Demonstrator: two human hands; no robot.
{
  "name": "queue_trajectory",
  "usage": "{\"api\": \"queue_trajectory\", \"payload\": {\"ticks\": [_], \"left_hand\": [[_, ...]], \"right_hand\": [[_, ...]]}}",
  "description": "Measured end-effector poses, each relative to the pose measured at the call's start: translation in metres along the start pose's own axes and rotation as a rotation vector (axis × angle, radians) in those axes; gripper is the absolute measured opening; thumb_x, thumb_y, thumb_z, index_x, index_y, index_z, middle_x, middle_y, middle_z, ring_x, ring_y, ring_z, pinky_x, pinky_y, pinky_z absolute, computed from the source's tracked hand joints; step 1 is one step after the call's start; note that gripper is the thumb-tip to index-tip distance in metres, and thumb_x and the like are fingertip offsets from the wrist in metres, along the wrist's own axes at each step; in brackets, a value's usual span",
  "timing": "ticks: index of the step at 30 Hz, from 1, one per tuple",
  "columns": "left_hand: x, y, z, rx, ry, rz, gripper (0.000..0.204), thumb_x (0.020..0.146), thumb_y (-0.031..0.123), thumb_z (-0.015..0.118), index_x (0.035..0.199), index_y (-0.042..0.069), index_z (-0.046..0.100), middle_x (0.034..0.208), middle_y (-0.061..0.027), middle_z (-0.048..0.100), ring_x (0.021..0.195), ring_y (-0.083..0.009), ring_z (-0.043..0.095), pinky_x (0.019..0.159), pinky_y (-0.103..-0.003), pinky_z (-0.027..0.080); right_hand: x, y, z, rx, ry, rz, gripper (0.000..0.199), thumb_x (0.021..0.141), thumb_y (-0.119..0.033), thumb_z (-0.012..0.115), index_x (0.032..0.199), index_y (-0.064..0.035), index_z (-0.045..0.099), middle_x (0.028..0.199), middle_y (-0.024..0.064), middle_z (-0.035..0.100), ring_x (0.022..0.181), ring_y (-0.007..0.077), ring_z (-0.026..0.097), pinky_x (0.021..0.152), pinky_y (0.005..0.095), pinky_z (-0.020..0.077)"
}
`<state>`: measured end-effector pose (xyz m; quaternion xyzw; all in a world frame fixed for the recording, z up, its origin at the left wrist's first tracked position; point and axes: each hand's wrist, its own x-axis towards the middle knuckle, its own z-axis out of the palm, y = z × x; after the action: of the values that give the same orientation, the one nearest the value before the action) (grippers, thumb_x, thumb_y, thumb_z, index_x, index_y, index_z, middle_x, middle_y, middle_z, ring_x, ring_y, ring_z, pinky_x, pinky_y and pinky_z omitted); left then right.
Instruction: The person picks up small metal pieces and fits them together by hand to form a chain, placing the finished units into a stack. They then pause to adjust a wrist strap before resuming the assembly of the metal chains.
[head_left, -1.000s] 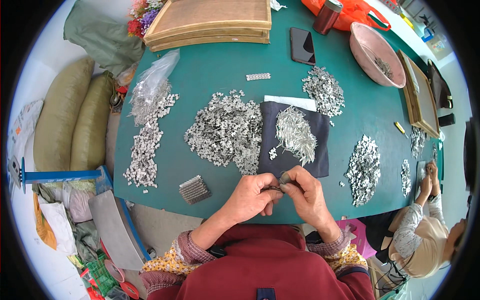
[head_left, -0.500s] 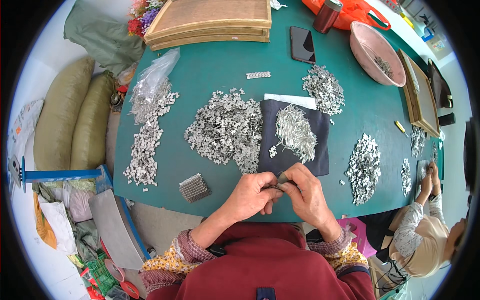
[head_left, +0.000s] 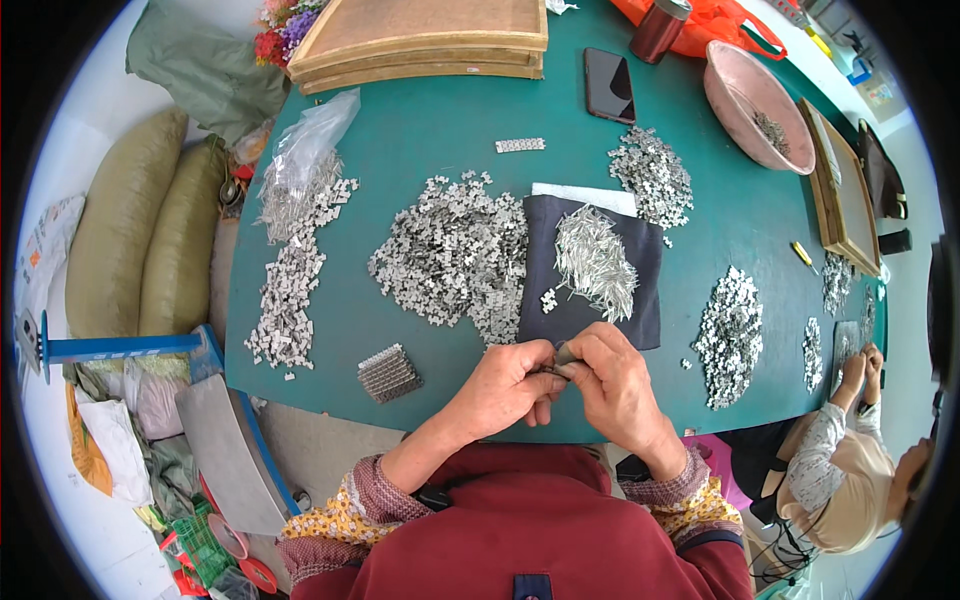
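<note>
Compared with a second ago, almost nothing shifts: my left hand (head_left: 505, 388) and right hand (head_left: 612, 385) stay pressed together, pinching a small metal piece (head_left: 558, 360) at the green table's (head_left: 420, 120) near edge, so the fitting work goes on.

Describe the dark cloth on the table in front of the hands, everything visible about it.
The dark cloth is a flat, roughly rectangular piece of navy-black fabric lying on the green table. A heap of thin silvery pins rests on it, and a few small metal pieces. A white strip shows at its far edge. The large pile of metal pieces overlaps its left edge; the right hand covers its near edge.
</note>
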<state>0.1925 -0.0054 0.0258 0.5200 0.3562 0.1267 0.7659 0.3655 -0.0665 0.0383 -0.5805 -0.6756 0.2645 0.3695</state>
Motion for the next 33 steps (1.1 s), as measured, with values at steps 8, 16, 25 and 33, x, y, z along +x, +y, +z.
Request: {"api": "queue_trajectory", "payload": {"ticks": [8,16,25,33], "left_hand": [[0.0,-0.001,-0.001,0.033,-0.02,-0.082,0.005,0.092,-0.003,0.059,0.088,-0.003,0.061,0.072,-0.0062,0.064,0.058,-0.0131,0.066,0.048,-0.025,0.052],[-0.005,0.002,0.001,-0.109,-0.002,-0.035,0.008,0.092,-0.001,0.059,0.084,-0.003,0.061,0.069,-0.0072,0.064,0.054,-0.0138,0.066,0.045,-0.025,0.052],[-0.015,0.006,-0.002,-0.166,-0.025,0.022,0.006,0.094,0.0,0.06,0.089,-0.004,0.062,0.074,-0.0091,0.065,0.056,-0.0164,0.067,0.047,-0.027,0.055],[-0.024,0.004,-0.003,-0.227,-0.084,0.082,0.006,0.095,0.001,0.062,0.092,-0.004,0.063,0.078,-0.0125,0.068,0.061,-0.0196,0.07,0.051,-0.029,0.058]], "right_hand": [[0.005,-0.003,-0.004,-0.147,-0.082,-0.165,0.021,0.069,0.007,0.066,0.089,0.0004,0.063,0.085,0.0117,0.059,0.075,0.0297,0.055,0.066,0.0403,0.0478],[0.012,0.003,-0.018,-0.085,-0.19,-0.348,0.028,0.07,0.004,0.068,0.097,0.0002,0.067,0.09,0.0113,0.061,0.08,0.0282,0.057,0.067,0.0374,0.0503],[-0.022,-0.016,-0.001,0.141,-0.008,-0.111,0.036,0.086,0.008,0.065,0.121,0.0013,0.065,0.108,0.015,0.059,0.086,0.0236,0.061,0.07,0.0341,0.0523],[-0.034,-0.016,0.016,0.193,0.194,0.001,0.027,0.086,0.01,0.065,0.112,0.0013,0.065,0.097,0.0122,0.063,0.08,0.0214,0.062,0.068,0.0301,0.0506]]}}
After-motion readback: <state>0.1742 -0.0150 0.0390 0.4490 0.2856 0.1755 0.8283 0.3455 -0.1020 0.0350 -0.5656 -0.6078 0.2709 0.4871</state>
